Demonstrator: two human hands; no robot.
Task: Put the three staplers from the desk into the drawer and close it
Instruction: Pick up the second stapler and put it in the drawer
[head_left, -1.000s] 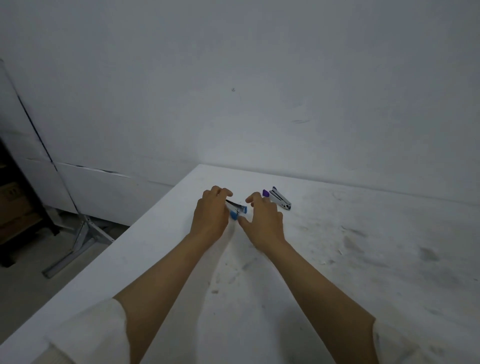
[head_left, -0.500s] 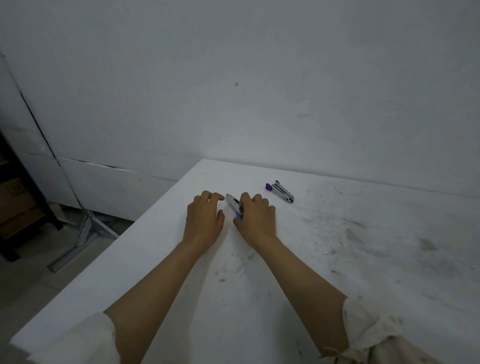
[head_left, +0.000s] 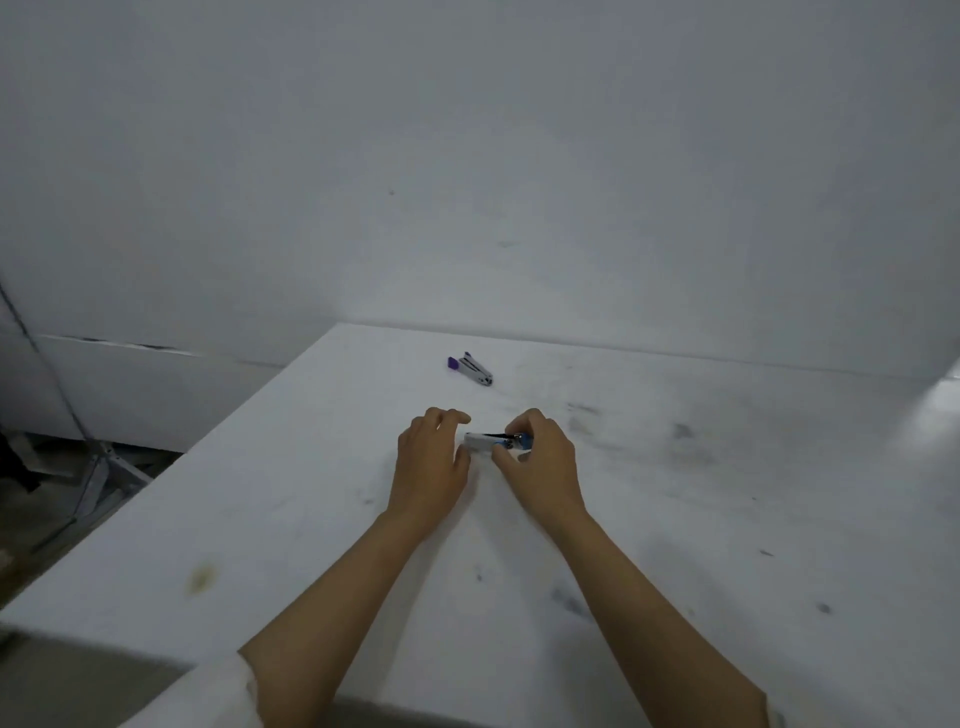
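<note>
— So, how far along does this look?

— Early, I'd judge. Two staplers show, both on the desk (head_left: 270, 519); a third isn't in view, and neither is the drawer (so I can't tell whether one already went in).

— The hands?

— The right hand (head_left: 540, 462) pinches the blue stapler (head_left: 496, 441) at its blue end, fingers curled tight around it. The left hand (head_left: 431, 462) sits just beside the stapler's pale end, fingers loosely bent; whether it touches, I can't tell.

— Which way does it lie?

— Long axis across the view, pale end left, blue end right, low over the desk between the hands.

— And the other?

— The purple stapler (head_left: 470, 369) lies farther back, well apart, angled with its purple end back-left and metal nose front-right.
</note>
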